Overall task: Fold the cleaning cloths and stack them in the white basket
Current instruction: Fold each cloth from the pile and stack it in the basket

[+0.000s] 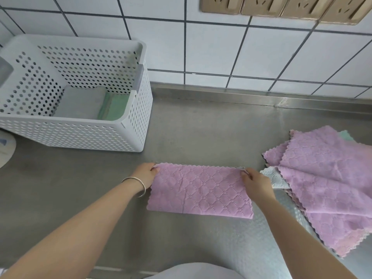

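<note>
With folded cloths [94, 104] already in the basket [128, 135], the left hand [145, 175] and right hand [256, 183] each pinch a far corner of a half-folded pink cloth [201, 191]; an unfolded pile [326, 190] waits beside the right hand.

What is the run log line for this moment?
step: folding | both hands pinch pink cloth | basket: folded cloths

— How many baskets are counted on the tabletop [201, 127]?

— One white basket [128, 133], with two folded cloths seen inside: one grey [80, 103], one green [115, 108].

— And the cloths outside it?

— One folded purple cloth [201, 190] is counted alone; a loose pile [326, 184] lies beside it — its number cannot be told.

— Hands? Sockets?

— Two hands, left [146, 175] and right [256, 184]; one bracelet [138, 185]; four wall sockets [281, 7] are seen.
</note>
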Action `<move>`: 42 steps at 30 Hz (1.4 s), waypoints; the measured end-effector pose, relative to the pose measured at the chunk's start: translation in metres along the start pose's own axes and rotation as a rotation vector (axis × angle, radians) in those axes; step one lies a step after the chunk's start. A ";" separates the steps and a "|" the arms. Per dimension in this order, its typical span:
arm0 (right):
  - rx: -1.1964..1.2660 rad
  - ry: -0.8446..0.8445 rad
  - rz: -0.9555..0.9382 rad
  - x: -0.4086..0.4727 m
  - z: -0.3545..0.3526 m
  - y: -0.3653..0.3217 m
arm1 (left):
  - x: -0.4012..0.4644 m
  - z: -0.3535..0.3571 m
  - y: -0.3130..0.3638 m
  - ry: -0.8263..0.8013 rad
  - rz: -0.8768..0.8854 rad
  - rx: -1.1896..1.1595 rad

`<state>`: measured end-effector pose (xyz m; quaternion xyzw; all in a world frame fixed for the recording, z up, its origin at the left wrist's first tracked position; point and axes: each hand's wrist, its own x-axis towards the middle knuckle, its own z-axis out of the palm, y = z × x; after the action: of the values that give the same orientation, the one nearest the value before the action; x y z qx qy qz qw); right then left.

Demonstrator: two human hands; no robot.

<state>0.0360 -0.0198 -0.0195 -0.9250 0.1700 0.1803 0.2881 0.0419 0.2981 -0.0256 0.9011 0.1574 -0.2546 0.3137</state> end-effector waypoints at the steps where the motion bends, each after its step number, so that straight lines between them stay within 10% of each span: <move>1: -0.014 0.009 0.009 0.001 0.001 -0.001 | 0.001 0.001 0.000 0.007 0.000 0.027; 12: 0.344 0.228 0.093 -0.005 0.011 0.004 | 0.001 0.008 0.002 0.253 -0.112 0.036; 17: -0.095 0.471 -0.400 -0.030 0.034 0.020 | -0.023 0.032 -0.004 0.557 0.196 0.130; 24: -0.436 0.092 -0.352 -0.044 0.063 0.033 | -0.031 0.081 -0.013 0.223 0.470 0.665; 33: 0.351 0.227 0.166 -0.049 0.030 0.001 | -0.039 0.091 0.013 0.157 0.504 0.692; 42: 0.152 -0.179 0.316 -0.046 0.002 0.000 | -0.038 0.109 0.037 0.009 0.571 0.797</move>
<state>-0.0048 -0.0089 -0.0015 -0.8427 0.2997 0.2916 0.3392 -0.0123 0.1955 -0.0594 0.9593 -0.2043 -0.1949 0.0010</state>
